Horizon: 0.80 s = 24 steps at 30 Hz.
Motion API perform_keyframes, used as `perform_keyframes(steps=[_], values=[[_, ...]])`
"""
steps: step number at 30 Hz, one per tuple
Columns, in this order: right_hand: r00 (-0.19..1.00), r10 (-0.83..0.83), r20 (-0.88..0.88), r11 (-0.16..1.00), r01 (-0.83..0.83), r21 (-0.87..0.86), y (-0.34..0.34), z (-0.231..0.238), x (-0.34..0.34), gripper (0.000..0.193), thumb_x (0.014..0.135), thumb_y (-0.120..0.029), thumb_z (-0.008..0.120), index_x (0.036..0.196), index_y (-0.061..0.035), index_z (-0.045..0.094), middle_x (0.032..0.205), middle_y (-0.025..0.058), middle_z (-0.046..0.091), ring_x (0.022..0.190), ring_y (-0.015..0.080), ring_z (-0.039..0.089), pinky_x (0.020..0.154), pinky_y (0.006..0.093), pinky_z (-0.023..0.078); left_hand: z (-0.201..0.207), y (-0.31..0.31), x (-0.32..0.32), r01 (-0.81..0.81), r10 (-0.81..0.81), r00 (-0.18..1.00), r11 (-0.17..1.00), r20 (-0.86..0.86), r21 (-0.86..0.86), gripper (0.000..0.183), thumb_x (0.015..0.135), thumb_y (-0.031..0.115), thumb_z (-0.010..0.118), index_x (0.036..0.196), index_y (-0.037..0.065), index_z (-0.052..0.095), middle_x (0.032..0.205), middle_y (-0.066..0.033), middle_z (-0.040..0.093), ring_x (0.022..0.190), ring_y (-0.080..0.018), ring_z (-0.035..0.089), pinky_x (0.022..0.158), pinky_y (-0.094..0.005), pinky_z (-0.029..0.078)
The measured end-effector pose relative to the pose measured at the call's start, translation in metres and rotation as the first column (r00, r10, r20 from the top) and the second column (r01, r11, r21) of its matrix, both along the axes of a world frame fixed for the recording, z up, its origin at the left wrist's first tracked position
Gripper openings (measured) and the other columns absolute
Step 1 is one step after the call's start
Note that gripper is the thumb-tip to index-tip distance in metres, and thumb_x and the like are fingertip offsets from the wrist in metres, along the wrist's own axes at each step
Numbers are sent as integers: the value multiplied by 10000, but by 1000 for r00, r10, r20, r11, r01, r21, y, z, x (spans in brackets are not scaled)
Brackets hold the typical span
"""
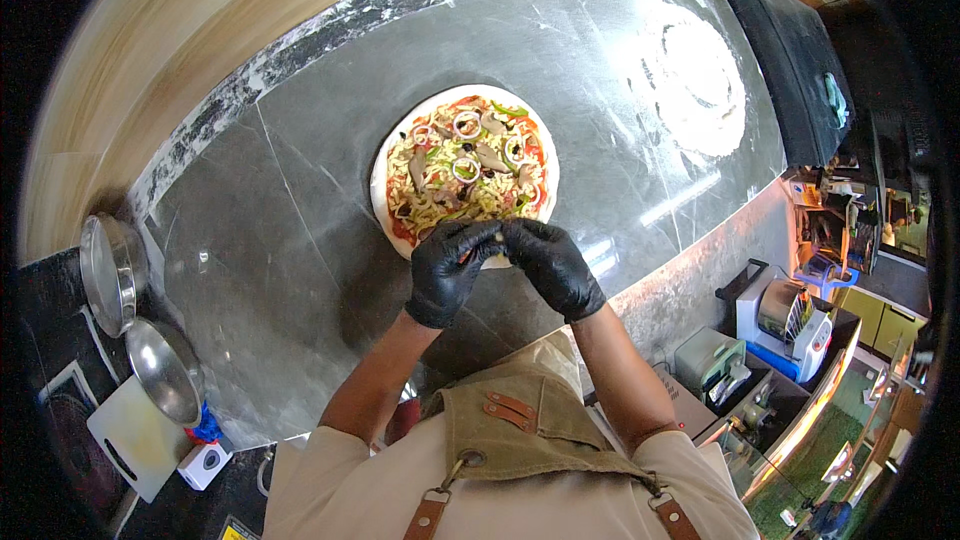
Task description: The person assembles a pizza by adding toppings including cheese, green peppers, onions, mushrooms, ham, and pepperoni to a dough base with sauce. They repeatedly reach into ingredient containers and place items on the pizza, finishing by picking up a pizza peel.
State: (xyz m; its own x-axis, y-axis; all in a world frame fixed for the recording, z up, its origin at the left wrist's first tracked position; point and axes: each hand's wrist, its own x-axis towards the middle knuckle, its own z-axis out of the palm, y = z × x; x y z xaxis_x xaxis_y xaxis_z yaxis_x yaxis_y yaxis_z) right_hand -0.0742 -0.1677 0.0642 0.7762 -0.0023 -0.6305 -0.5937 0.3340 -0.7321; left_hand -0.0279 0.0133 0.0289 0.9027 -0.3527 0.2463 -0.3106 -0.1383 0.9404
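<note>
An uncooked pizza [465, 165] lies on the grey stone counter [330, 140], topped with shredded cheese, onion rings, mushroom slices, green pepper strips, dark olive pieces and red sauce. At its near edge my two black-gloved hands meet, fingertips almost touching. My left hand [445, 275] is closed in a pinch, with a hint of red showing by its fingers. My right hand [555, 268] is pinched too, its fingers bent toward the left ones. A small pale bit shows between the fingertips; its kind cannot be made out. The hands cover part of the near crust.
White flour [695, 80] is spread at the counter's far right, beside a black box [790, 70]. Metal bowls [165, 370] and a white cutting board [140, 435] stand at the lower left. A slicer-like machine [785, 325] is at the right, beyond the counter edge.
</note>
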Motion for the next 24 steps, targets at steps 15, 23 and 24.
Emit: perform_keyframes(steps=[15, 23, 24], values=[[960, 256, -112, 947, -272, -169, 26, 0, -46, 343, 1013, -219, 644, 1218, 49, 705, 1121, 124, 753, 995, 152, 659, 943, 330, 531, -14, 43, -66, -74, -10, 958, 957, 287, 282, 315, 792, 49, 742, 1104, 91, 738, 995, -110, 693, 910, -324, 655, 803, -456, 528], [972, 218, -86, 870, -233, -434, 32, -4, -42, 251, 974, -187, 685, 1112, 14, 741, 1024, 173, 765, 926, 212, 716, 848, 349, 552, -18, 39, -57, -92, -13, 931, 959, 364, 269, 314, 853, 38, 731, 1166, 66, 729, 996, -137, 676, 934, -334, 646, 812, -466, 510], [973, 232, 14, 836, -192, -515, 34, -6, -39, 233, 967, -178, 689, 1096, 8, 744, 1011, 178, 756, 923, 241, 718, 839, 359, 554, -20, 39, -52, -94, 5, 937, 967, 350, 238, 306, 861, 38, 729, 1166, 66, 732, 993, -136, 672, 932, -329, 646, 810, -463, 508]])
